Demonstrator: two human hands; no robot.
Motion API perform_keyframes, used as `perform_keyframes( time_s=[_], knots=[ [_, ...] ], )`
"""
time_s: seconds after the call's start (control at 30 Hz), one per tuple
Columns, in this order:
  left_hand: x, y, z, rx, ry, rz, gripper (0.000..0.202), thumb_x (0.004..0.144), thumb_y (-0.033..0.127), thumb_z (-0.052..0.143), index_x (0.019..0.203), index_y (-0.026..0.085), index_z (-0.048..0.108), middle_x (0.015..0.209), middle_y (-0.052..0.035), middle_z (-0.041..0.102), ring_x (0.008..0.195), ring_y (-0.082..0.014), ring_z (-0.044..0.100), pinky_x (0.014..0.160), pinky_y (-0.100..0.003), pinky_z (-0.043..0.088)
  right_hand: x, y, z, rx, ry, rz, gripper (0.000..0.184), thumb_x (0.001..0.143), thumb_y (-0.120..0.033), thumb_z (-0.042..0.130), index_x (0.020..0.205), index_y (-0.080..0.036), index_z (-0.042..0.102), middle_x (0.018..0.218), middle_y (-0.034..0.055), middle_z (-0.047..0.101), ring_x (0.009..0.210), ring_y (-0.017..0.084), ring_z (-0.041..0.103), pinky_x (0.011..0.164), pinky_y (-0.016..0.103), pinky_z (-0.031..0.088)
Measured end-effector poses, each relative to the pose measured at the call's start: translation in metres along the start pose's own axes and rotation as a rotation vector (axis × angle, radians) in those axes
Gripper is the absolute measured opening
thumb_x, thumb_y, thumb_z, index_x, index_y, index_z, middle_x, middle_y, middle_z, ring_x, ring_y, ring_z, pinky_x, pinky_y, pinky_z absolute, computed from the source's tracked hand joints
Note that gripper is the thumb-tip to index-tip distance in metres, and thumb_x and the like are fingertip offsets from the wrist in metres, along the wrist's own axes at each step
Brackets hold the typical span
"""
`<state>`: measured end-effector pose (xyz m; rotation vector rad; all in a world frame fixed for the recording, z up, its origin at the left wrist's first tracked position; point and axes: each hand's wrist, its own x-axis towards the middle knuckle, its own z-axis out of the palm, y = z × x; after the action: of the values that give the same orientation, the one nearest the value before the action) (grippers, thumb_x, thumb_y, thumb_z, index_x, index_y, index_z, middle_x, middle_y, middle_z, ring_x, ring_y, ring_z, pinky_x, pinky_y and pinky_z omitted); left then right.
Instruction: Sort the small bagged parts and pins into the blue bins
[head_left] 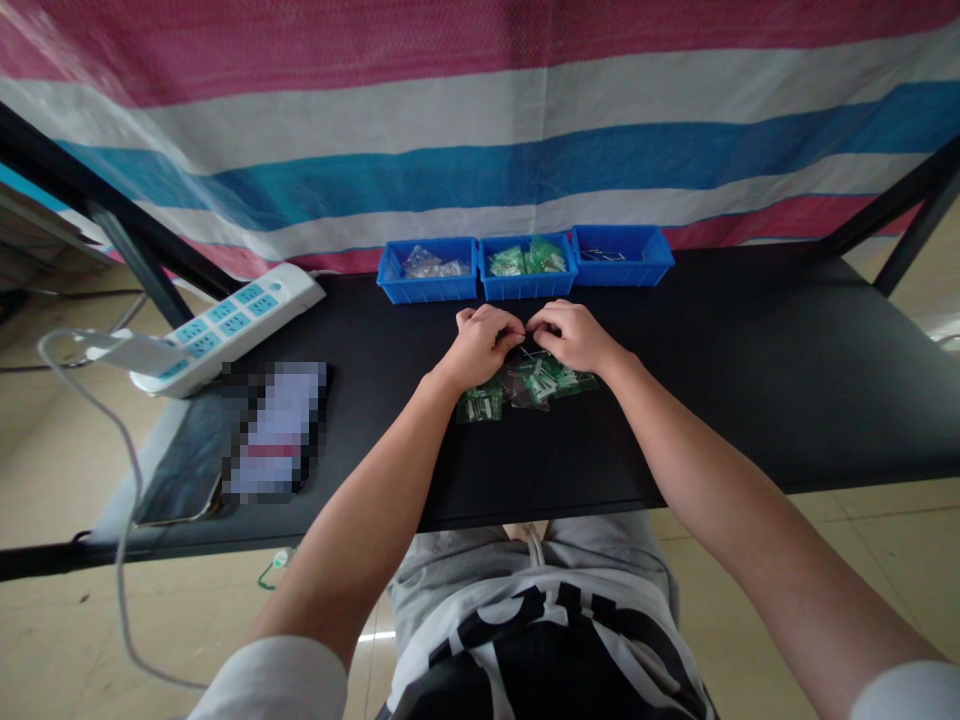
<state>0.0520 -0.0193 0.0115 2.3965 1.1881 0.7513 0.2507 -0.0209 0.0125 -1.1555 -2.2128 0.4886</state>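
Observation:
My left hand [484,345] and my right hand [576,337] meet above the black table, fingertips almost touching. Both have thumb and fingers pinched together; whatever is between them is too small to make out. Just under my hands lies a loose pile of small green-tinted plastic packets [546,380] with thin white or silvery pieces inside. One such packet [480,403] lies at the pile's left, below my left wrist. A thin pale stick-like piece [531,352] shows between my hands.
Behind my hands stand three blue bins: the left bin [427,291] holds clear packets, the middle bin [529,287] green packets, the right bin [626,273] a few thin pieces. Leftward are a white power strip [247,325], a cable, a dark phone-like slab [184,460] and a blurred-out device [276,430].

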Motion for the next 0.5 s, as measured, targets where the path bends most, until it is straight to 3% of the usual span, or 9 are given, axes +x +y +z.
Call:
perform_keyframes(
  time_s=[0.2,0.5],
  knots=[
    [-0.0001,-0.0041,0.0069,-0.019,0.162,0.030,0.010,0.087,0.024,0.062,0.083,0.019,0.054,0.087,-0.0002,0.066,0.084,-0.0165,0.058,0.090,-0.035,0.037,0.0023,-0.0073,0.0005,0.133,0.010,-0.065,0.027,0.089,-0.032,0.051,0.074,-0.016,0.066,0.074,0.0054,0.063,0.074,0.018,0.054,0.075,0.032,0.039],
    [-0.0023,0.0040,0.0066,-0.020,0.306,0.127,0.018,0.088,0.027,0.063,0.079,0.020,0.049,0.082,0.0000,0.066,0.079,-0.0151,0.057,0.082,-0.031,0.042,0.0016,-0.0069,-0.0017,0.454,-0.018,0.117,0.048,0.086,-0.057,0.055,0.070,-0.014,0.066,0.056,-0.0019,0.050,0.055,0.012,0.043,0.057,0.027,0.031]
  ],
)
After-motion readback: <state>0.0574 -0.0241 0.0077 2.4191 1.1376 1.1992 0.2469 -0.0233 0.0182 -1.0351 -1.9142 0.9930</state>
